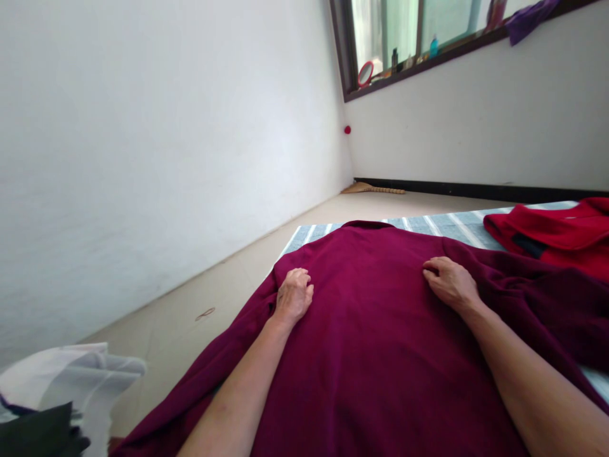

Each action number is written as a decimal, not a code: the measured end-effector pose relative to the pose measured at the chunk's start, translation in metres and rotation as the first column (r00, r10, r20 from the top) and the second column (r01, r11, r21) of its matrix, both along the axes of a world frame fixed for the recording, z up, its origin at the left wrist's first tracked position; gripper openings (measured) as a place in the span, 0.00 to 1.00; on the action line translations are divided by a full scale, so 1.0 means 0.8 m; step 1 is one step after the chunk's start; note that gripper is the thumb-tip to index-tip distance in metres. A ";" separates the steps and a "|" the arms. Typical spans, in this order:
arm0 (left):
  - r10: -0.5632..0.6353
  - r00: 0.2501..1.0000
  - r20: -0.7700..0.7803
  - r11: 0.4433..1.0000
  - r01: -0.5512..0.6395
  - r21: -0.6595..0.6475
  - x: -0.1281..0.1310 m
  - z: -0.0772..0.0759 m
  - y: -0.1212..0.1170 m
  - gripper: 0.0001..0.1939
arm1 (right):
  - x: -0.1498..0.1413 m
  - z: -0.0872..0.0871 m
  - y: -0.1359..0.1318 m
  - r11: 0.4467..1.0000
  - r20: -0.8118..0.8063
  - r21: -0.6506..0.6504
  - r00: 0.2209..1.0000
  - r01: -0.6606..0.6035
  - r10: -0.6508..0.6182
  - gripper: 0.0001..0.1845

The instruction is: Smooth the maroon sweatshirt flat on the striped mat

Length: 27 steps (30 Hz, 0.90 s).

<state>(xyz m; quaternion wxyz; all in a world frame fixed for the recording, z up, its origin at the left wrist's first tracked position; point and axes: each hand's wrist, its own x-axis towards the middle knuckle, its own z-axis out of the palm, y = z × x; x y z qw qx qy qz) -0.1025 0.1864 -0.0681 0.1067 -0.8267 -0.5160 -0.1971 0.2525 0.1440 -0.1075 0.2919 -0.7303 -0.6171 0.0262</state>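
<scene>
A dark maroon garment (pixel 375 330) lies spread over a striped blue and white mat (pixel 428 224) on the floor. My left hand (pixel 294 296) rests on the garment near its left shoulder, with its fingers curled and pinching the cloth. My right hand (pixel 450 281) lies on the right shoulder area, its fingers bent and gripping the fabric. Both forearms reach in from the bottom of the view.
A red garment (pixel 552 235) lies on the mat at the right. White and dark cloth (pixel 61 393) is piled at the bottom left. A white wall runs along the left. A small broom (pixel 373 188) lies in the far corner under a window sill (pixel 428 60) with bottles.
</scene>
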 end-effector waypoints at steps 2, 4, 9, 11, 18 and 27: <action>0.018 1.000 -0.014 1.000 -0.019 -0.011 0.002 0.002 -0.001 0.06 | 0.000 0.000 0.000 1.000 0.001 0.004 1.000 0.000 0.000 0.13; 0.036 0.999 -0.028 0.999 -0.036 -0.025 0.003 0.004 -0.001 0.07 | -0.001 0.000 0.000 1.000 0.001 0.004 1.000 -0.001 0.001 0.13; 0.073 0.995 -0.070 0.994 -0.078 -0.072 0.008 0.007 -0.001 0.10 | -0.001 0.001 0.001 1.000 0.002 -0.007 1.000 -0.007 0.007 0.14; 0.094 0.992 -0.086 0.991 -0.102 -0.088 0.009 0.008 0.000 0.11 | -0.001 0.002 0.000 1.000 0.003 -0.009 1.000 -0.003 0.003 0.14; 0.148 0.977 -0.150 0.979 -0.166 -0.116 0.013 0.008 0.003 0.12 | -0.002 0.004 0.000 1.000 0.011 -0.008 1.000 0.005 -0.005 0.13; 0.141 0.968 -0.207 0.981 -0.166 -0.106 0.023 0.012 0.002 0.10 | -0.001 0.003 0.000 1.000 0.018 -0.001 1.000 -0.005 0.005 0.14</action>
